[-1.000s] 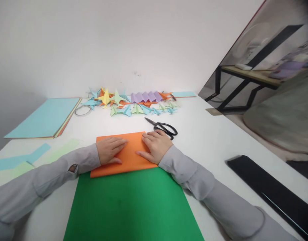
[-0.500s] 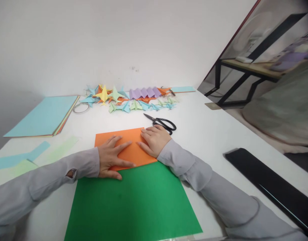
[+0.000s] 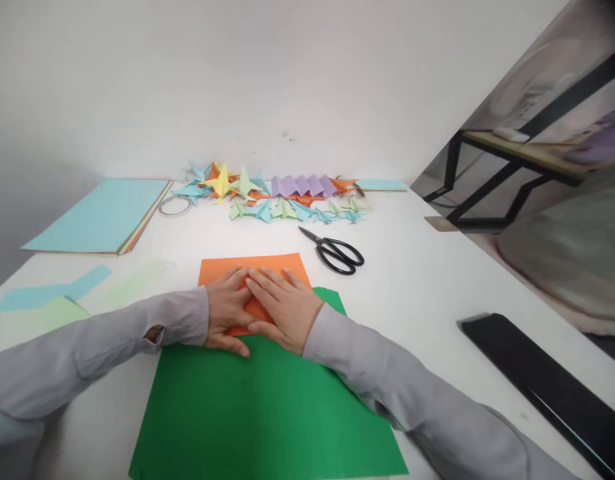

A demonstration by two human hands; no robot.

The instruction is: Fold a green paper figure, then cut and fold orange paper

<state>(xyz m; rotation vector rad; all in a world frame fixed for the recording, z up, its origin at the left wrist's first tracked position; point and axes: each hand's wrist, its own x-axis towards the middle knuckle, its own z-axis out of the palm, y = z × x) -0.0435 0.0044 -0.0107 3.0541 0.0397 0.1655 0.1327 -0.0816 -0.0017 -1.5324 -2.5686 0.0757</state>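
Note:
A folded sheet of orange paper [image 3: 252, 263] lies over the far part of a green sheet [image 3: 267, 407] on the white table. My left hand [image 3: 226, 310] rests flat on the orange paper's left side, fingers spread and thumb reaching onto the green. Close beside it, my right hand [image 3: 285, 307] lies flat across the middle and right of the orange paper, its fingertips meeting the left hand's fingers. Both hands cover much of the orange paper. Black-handled scissors [image 3: 335, 252] lie on the table just beyond the right hand.
Coloured paper sheets [image 3: 97, 217] are stacked at the back left, beside a roll of tape [image 3: 175, 205]. Several folded paper pieces [image 3: 285, 210] line the wall. Blue and green paper scraps [image 3: 52, 297] lie left. A long black object [image 3: 542, 387] lies at the right.
My right hand has slid left across the orange paper, from its right edge to my left hand. My left hand stays pressed in place. The whole view has shifted slightly.

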